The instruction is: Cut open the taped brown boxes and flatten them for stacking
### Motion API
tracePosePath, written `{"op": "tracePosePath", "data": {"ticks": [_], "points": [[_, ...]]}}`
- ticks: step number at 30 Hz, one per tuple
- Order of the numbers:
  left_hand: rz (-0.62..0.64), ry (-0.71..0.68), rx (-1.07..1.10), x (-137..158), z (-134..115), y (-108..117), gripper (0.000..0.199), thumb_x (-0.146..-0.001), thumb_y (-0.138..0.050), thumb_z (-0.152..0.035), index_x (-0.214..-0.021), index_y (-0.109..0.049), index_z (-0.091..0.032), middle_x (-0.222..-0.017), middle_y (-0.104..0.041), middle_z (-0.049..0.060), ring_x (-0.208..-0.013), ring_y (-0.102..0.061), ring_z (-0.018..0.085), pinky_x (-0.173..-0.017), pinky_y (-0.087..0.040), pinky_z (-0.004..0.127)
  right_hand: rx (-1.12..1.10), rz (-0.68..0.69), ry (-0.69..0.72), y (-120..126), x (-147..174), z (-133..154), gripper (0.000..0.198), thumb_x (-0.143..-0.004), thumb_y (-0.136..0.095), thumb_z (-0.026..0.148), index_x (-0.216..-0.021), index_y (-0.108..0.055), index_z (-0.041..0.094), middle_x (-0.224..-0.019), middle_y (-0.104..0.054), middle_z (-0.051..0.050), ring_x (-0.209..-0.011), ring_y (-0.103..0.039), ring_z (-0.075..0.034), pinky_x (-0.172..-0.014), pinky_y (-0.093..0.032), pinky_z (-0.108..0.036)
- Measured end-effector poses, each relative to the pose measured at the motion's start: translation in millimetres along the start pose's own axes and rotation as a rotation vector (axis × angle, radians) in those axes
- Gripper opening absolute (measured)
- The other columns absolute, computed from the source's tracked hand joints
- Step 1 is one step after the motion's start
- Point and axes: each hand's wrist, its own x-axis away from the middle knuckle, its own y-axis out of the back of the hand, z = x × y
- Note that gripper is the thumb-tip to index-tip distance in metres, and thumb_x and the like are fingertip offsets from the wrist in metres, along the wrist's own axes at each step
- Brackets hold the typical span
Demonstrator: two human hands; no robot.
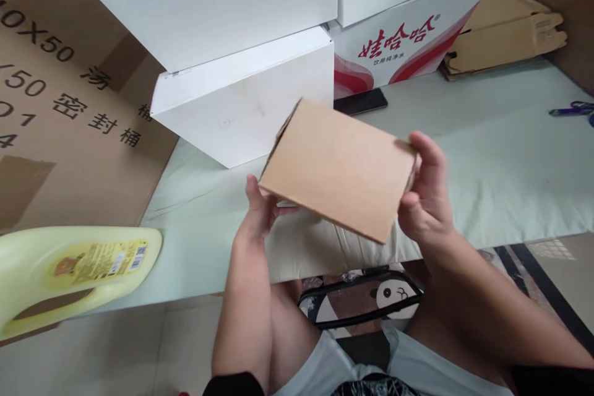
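Note:
A small brown cardboard box [341, 167] is held up, tilted, above the front edge of the green-covered table [492, 154]. My left hand [260, 210] grips its lower left corner from beneath, thumb up at the side; most of those fingers are hidden under the box. On the opposite side my right hand [429, 192] closes on the right end, with fingers at the upper and lower corners. The broad face turned to me is plain, and a rough flap edge shows along the left end.
White boxes [245, 99] stand stacked behind. A black phone [361, 102] lies by a red-and-white carton [408, 43]. Flattened cardboard [505, 34] is at back right, blue scissors [573, 109] at far right. A yellow jug [83, 272] and large carton [69, 86] occupy the left.

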Motion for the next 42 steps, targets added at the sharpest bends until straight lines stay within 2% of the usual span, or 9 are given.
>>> {"op": "tracePosePath", "data": {"ticks": [5,12,17,21,24,30,34,38,42], "points": [[0.316,0.407,-0.108,10.0,-7.8,-13.8,0.110,-0.053,-0.056,-0.106,-0.118,-0.067,-0.017,-0.095,-0.077,0.015,-0.090,-0.074,0.032,-0.055,-0.052,0.030,0.021,-0.160,-0.017,2.6,0.8,-5.5,0.072,-0.106,-0.029,0.062,-0.169,0.001,0.046,-0.179,-0.015,0.010,-0.166,-0.014,-0.025,-0.136,-0.021,-0.050],[0.438,0.598,-0.404,9.4,-11.3,-28.9,0.100,-0.075,-0.019,-0.103,-0.080,-0.070,-0.018,-0.063,-0.069,0.008,-0.045,-0.057,0.017,-0.043,-0.026,0.026,0.102,0.087,-0.337,20.4,-2.5,-8.5,0.064,-0.104,-0.045,0.042,-0.167,-0.033,0.037,-0.177,-0.025,0.007,-0.166,-0.018,-0.028,-0.137,-0.016,-0.050],[0.251,0.479,-0.551,0.0,-9.1,-21.4,0.068,-0.083,-0.052,-0.084,-0.071,-0.068,-0.019,-0.069,-0.072,0.007,-0.051,-0.058,0.019,-0.053,-0.045,0.032,0.064,0.172,-0.450,15.6,-9.7,-18.2,0.054,-0.099,-0.055,0.048,-0.151,-0.057,0.033,-0.167,-0.044,-0.006,-0.156,-0.039,-0.033,-0.125,-0.042,-0.056],[-0.167,-0.160,-0.433,3.6,-21.0,-22.3,0.045,-0.094,-0.053,-0.061,-0.109,-0.070,-0.022,-0.119,-0.075,0.011,-0.110,-0.070,0.027,-0.087,-0.057,0.039,0.052,0.114,-0.397,3.6,-8.7,-18.1,0.039,-0.093,-0.064,0.049,-0.125,-0.069,0.028,-0.135,-0.061,-0.014,-0.130,-0.060,-0.031,-0.099,-0.060,-0.050],[-0.010,-0.572,-0.436,11.1,-29.5,-31.4,0.033,-0.096,-0.058,-0.046,-0.121,-0.070,-0.028,-0.141,-0.068,0.008,-0.140,-0.056,0.029,-0.115,-0.049,0.050,0.087,0.095,-0.277,-2.1,-8.5,-19.9,0.030,-0.096,-0.060,0.049,-0.113,-0.068,0.026,-0.120,-0.065,-0.012,-0.120,-0.062,-0.028,-0.096,-0.058,-0.047],[0.161,-0.539,-0.710,12.5,-29.7,-40.7,0.028,-0.098,-0.054,-0.035,-0.120,-0.070,-0.027,-0.145,-0.065,0.007,-0.148,-0.046,0.030,-0.127,-0.036,0.059,0.468,-0.035,-0.504,5.3,-11.6,-53.4,0.031,-0.096,-0.050,0.039,-0.118,-0.061,0.021,-0.107,-0.073,-0.012,-0.089,-0.069,-0.027,-0.079,-0.053,-0.043],[0.148,-0.525,-0.730,12.6,-28.9,-43.5,0.028,-0.100,-0.051,-0.036,-0.120,-0.068,-0.027,-0.146,-0.063,0.007,-0.149,-0.045,0.029,-0.129,-0.033,0.059,0.806,0.161,-0.661,8.6,-13.3,-74.7,0.044,-0.086,-0.060,0.034,-0.125,-0.063,0.014,-0.115,-0.072,-0.020,-0.096,-0.069,-0.035,-0.077,-0.050,-0.042],[0.114,-0.555,-0.726,15.4,-26.4,-52.0,0.031,-0.099,-0.051,-0.033,-0.128,-0.061,-0.026,-0.144,-0.064,0.008,-0.146,-0.048,0.029,-0.129,-0.032,0.059,0.739,0.181,-0.668,8.4,-17.8,-73.0,0.059,-0.082,-0.059,0.026,-0.140,-0.054,0.017,-0.085,-0.073,-0.007,-0.080,-0.068,-0.030,-0.071,-0.049,-0.038],[0.033,-0.542,-0.726,20.8,-23.1,-65.1,0.041,-0.097,-0.051,-0.027,-0.138,-0.047,-0.024,-0.144,-0.063,0.011,-0.148,-0.046,0.029,-0.127,-0.037,0.056,0.132,-0.124,-0.660,18.9,-25.4,-49.2,0.053,-0.077,-0.051,0.025,-0.130,-0.052,0.028,-0.077,-0.063,0.002,-0.055,-0.058,-0.019,-0.053,-0.045,-0.032]]}}
